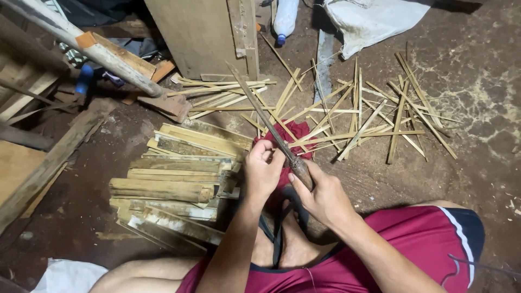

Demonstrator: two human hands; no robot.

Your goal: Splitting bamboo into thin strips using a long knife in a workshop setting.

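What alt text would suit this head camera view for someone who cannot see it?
A seated person's right hand grips a long knife by its wooden handle while the left hand pinches a thin strip against the blade, with stacked split bamboo and scattered slivers on the dirt floor.

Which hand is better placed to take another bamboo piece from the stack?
Probably the left hand: it sits right beside the stack of split bamboo pieces, while the right hand grips the knife handle.

Pale tan bamboo strips (347,116), red cloth (290,133)
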